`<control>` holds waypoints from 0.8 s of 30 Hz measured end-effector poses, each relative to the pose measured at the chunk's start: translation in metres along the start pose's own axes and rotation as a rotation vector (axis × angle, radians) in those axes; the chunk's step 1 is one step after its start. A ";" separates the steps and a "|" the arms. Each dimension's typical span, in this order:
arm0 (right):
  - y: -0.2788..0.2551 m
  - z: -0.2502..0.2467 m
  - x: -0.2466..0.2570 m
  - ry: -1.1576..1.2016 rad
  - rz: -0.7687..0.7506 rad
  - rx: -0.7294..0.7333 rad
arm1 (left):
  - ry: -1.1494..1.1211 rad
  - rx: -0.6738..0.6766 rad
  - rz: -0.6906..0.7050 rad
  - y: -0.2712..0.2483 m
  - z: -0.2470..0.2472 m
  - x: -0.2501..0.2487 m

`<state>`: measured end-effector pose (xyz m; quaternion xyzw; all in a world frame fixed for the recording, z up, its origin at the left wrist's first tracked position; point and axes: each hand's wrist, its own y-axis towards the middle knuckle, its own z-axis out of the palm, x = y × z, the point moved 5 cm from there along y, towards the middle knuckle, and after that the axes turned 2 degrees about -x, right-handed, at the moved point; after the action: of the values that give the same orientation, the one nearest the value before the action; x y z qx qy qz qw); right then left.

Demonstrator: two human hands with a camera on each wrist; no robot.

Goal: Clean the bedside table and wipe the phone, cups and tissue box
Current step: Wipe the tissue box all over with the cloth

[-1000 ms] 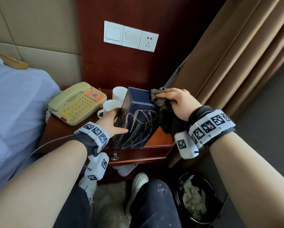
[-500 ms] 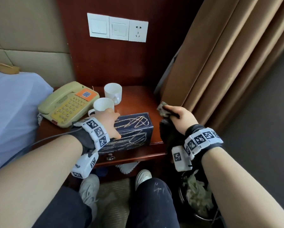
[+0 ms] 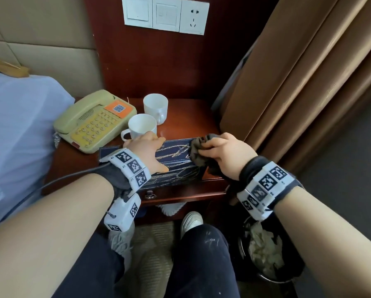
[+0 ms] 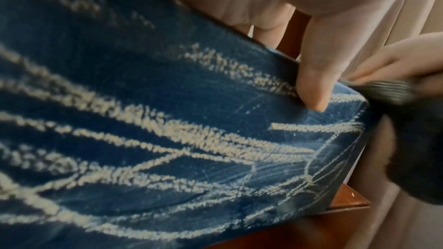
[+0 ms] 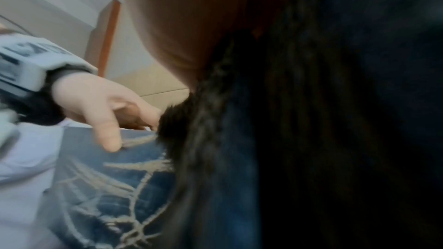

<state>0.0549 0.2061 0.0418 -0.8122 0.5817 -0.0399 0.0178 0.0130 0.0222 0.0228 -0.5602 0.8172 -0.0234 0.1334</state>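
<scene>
A dark blue tissue box point(image 3: 176, 153) with pale line patterns lies flat along the front edge of the red-brown bedside table point(image 3: 188, 117). My left hand point(image 3: 146, 150) grips the box over its top, thumb on the front face point(image 4: 311, 82). My right hand point(image 3: 221, 150) holds a dark grey cloth point(image 3: 198, 151) bunched against the box's right end; the same cloth point(image 5: 275, 120) fills the right wrist view. Behind the box stand two white cups point(image 3: 141, 127) point(image 3: 155, 108) and a beige phone point(image 3: 94, 121) at the back left.
Brown curtains point(image 3: 298, 82) hang close on the right. A bed with pale blue sheets point(image 3: 14, 130) borders the table's left. A black waste bin point(image 3: 264, 248) with crumpled paper stands on the floor under my right arm. Wall switches and a socket point(image 3: 166, 15) sit above the table.
The box, held on end a second ago, now lies flat on the table. My right hand with the cloth has moved from beside the box onto its right end.
</scene>
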 end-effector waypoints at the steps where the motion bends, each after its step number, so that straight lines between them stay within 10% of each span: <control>1: -0.007 -0.003 0.001 -0.001 -0.046 0.051 | -0.006 0.001 0.001 0.000 0.000 0.000; 10: 0.040 0.009 -0.011 0.157 0.303 -0.051 | -0.038 0.015 0.003 -0.003 -0.001 0.001; 18: -0.001 -0.009 0.019 0.040 -0.096 0.066 | -0.045 0.005 0.012 -0.004 -0.002 0.001; 21: 0.024 -0.024 -0.001 0.151 0.123 -0.176 | -0.055 0.001 0.013 -0.003 -0.001 0.002; 24: 0.046 -0.007 0.009 0.136 0.331 -0.053 | -0.054 0.000 0.013 -0.003 0.000 0.002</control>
<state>0.0138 0.1832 0.0457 -0.7012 0.7080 -0.0757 -0.0366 0.0146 0.0192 0.0231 -0.5555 0.8168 -0.0071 0.1556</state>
